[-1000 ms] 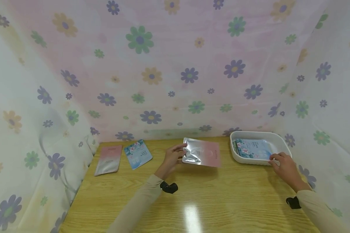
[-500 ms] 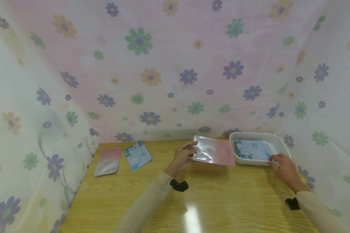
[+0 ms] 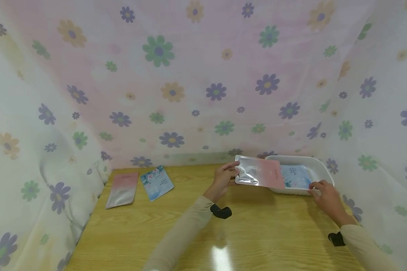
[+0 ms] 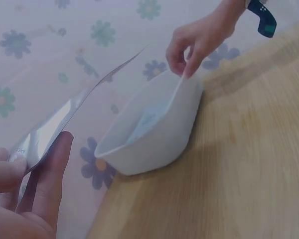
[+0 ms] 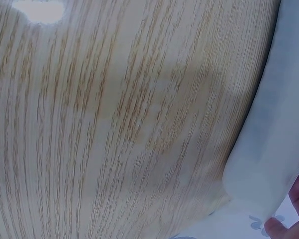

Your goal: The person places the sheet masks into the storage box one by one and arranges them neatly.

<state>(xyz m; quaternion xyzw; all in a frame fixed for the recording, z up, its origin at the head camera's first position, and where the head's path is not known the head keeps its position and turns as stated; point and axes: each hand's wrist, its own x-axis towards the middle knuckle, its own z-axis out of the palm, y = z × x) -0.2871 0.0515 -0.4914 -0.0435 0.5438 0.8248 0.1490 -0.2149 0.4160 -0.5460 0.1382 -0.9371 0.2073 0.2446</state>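
Observation:
My left hand (image 3: 222, 178) pinches the silvery end of a pink sachet (image 3: 269, 174), which looks like a sheet mask packet. Its pink end hangs over the left rim of a white plastic basin (image 3: 320, 171). Seen from the left wrist, the sachet (image 4: 65, 117) is slightly bent, with the thumb on one face and fingers on the other. Inside the basin lies a blue floral sachet (image 3: 296, 176), partly covered by the pink one. My right hand (image 3: 328, 195) pinches the basin's near right rim; in the right wrist view only some fingertips (image 5: 279, 229) show beside the basin wall (image 5: 269, 149).
On the left of the wooden table (image 3: 176, 226) lie another pink sachet (image 3: 123, 190) and another blue floral sachet (image 3: 157, 183), side by side. A flower-patterned cloth (image 3: 190, 75) hangs along the table's back and both sides.
My left hand has carried the pink sachet rightward from the middle of the table to above the basin's left part. The right hand keeps its grip on the rim.

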